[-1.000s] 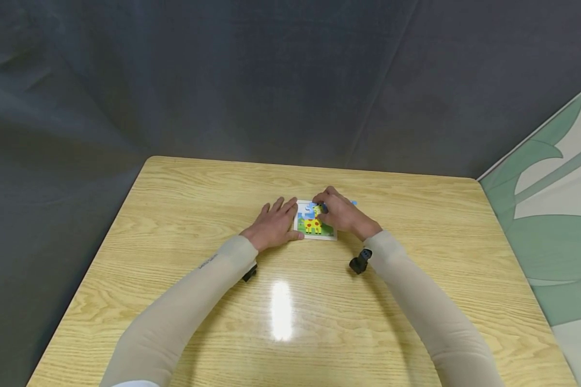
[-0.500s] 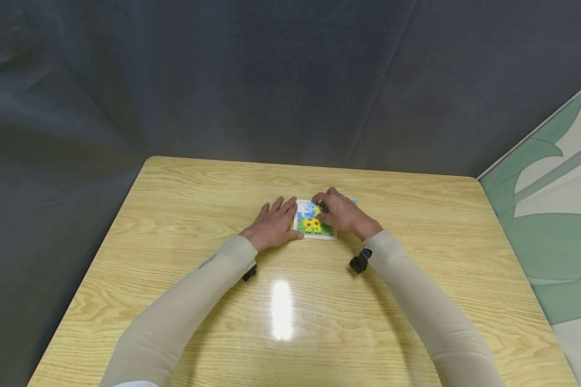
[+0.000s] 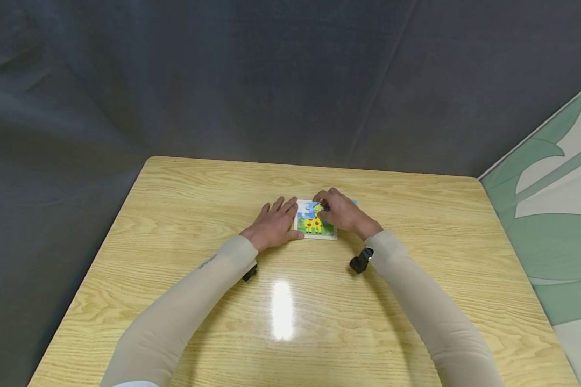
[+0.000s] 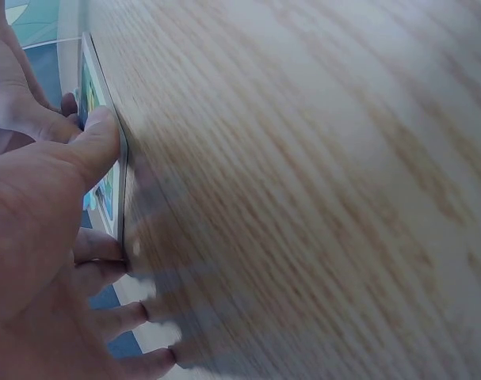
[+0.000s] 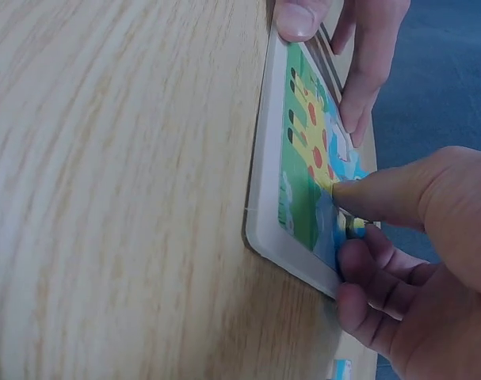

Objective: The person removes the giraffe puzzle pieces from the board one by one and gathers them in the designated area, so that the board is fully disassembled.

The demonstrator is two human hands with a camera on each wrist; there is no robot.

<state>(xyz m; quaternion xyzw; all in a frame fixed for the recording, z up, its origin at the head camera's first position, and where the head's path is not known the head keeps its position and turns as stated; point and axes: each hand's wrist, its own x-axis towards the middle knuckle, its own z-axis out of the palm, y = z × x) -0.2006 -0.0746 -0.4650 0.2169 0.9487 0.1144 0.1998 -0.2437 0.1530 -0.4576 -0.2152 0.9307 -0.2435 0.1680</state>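
Note:
A small giraffe jigsaw puzzle (image 3: 314,228) sits in a white-edged tray (image 5: 264,182) on the table. My left hand (image 3: 271,224) lies with fingers spread along the tray's left side. Its thumb (image 5: 297,20) presses on the near corner, and its fingertips touch the far part of that edge. Over the upper right of the picture, my right hand (image 3: 341,211) pinches a puzzle piece (image 5: 355,226) with yellow and blue on it. Right thumb and curled fingers hide much of this piece. Bare white tray shows at the upper left.
A loose blue puzzle piece (image 3: 355,202) lies on the wooden table (image 3: 213,193) just beyond the right hand, partly hidden by it. A dark curtain (image 3: 271,80) hangs behind the table; a green-and-white panel (image 3: 557,215) stands at the right.
The giraffe's head and neck have shifted slightly under the right fingers and line up more closely with the body. The left hand has stayed on the tray's edge.

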